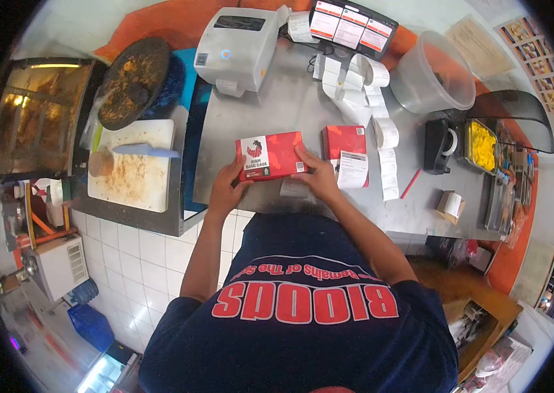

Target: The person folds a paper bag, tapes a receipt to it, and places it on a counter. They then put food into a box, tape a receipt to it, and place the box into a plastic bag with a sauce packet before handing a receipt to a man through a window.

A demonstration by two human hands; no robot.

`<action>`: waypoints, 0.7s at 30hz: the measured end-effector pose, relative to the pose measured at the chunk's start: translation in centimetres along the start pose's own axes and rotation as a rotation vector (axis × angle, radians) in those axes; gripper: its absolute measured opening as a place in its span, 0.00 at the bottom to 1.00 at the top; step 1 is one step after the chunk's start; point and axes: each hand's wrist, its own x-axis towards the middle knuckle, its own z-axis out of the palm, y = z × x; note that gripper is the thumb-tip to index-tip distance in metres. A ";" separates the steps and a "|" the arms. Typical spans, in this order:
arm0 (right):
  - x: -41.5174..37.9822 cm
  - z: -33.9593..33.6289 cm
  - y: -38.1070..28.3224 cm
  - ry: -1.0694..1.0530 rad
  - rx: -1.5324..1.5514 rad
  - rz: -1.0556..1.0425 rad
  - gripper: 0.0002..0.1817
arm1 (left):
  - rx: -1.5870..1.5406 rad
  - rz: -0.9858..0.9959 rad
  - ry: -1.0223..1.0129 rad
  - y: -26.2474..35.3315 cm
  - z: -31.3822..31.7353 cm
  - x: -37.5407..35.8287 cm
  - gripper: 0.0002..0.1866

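Note:
A red box (277,147) with a white label and a rooster picture is held between my two hands above the steel counter (244,114). My left hand (228,187) grips its left end, and my right hand (319,175) grips its right end. Just right of it lies a second red box (344,139) with a printed receipt (353,168) on top. A small white slip (294,189) rests on the counter under the held box, near the front edge.
Behind stand a label printer (237,47) and a screen (352,26). Long paper strips (388,157), a red pen (410,183), a clear tub (431,72) and a black tape dispenser (439,145) are right. A knife (146,150) lies on the cutting board (139,187) at left.

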 end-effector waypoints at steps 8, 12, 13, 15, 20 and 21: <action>-0.6 0.2 -0.2 0.030 -0.184 -0.156 0.34 | 0.172 0.130 0.088 -2.7 1.8 -1.5 0.24; -0.9 2.6 2.5 0.219 -0.289 -0.134 0.31 | 0.460 0.309 0.143 0.7 0.5 0.2 0.30; -0.9 3.2 3.5 0.220 -0.216 -0.152 0.28 | 0.531 0.326 0.060 1.2 1.1 2.1 0.36; -1.7 3.1 3.8 0.213 -0.249 -0.153 0.23 | 0.547 0.388 -0.042 2.8 2.6 4.3 0.41; -2.3 -4.4 -3.2 0.396 -0.115 0.038 0.16 | 0.743 0.292 -0.218 4.0 3.3 6.5 0.49; -2.8 -8.2 -3.6 0.576 -0.227 0.049 0.15 | 0.733 0.302 -0.224 4.1 3.2 6.7 0.49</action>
